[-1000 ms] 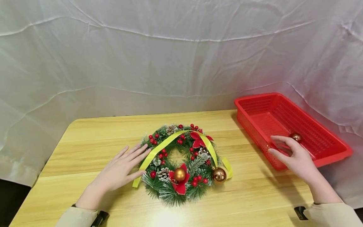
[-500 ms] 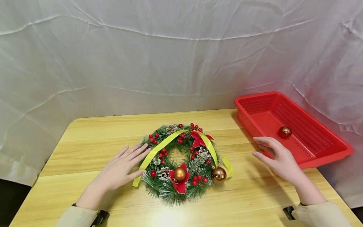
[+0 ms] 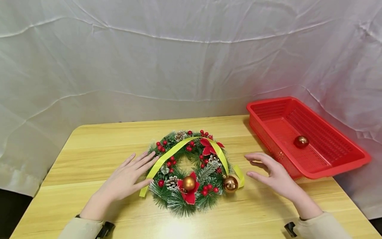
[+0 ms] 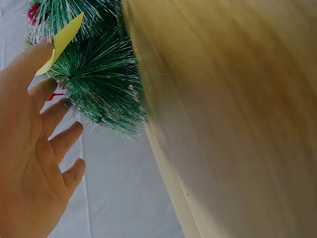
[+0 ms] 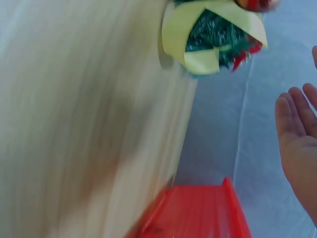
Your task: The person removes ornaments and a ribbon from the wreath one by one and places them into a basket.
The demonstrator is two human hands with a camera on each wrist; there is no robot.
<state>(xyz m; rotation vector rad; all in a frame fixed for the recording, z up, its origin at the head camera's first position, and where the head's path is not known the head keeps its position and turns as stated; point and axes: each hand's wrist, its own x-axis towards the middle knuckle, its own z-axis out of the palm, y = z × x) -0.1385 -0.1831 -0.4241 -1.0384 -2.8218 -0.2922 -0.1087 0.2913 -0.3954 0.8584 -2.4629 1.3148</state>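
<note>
— Since a second ago your right hand [image 3: 276,176] has left the red basket [image 3: 334,167] and swung across toward the wreath [image 3: 191,172]; one gold ball [image 3: 301,141] now lies loose on the basket floor. What else has shifted?

— Nothing else. Going down in size: the wooden table [image 3: 98,139] carries the wreath at its middle and the basket at your right edge. Your left hand [image 3: 128,181] is where it was, flat, fingers straight, tips touching the wreath's left rim and the yellow ribbon [image 3: 167,156].

— And the right hand's fingers?

— Released, loosely spread, gripping nothing, hovering over the table.

— Which way does the next bauble lie?

— To the left of your right fingertips: the gold ball on the wreath [image 3: 230,184] sits at the lower right rim, near them, just beside the ribbon's end. Your right hand is nearer it by far; the wreath's body lies between it and your left.
</note>
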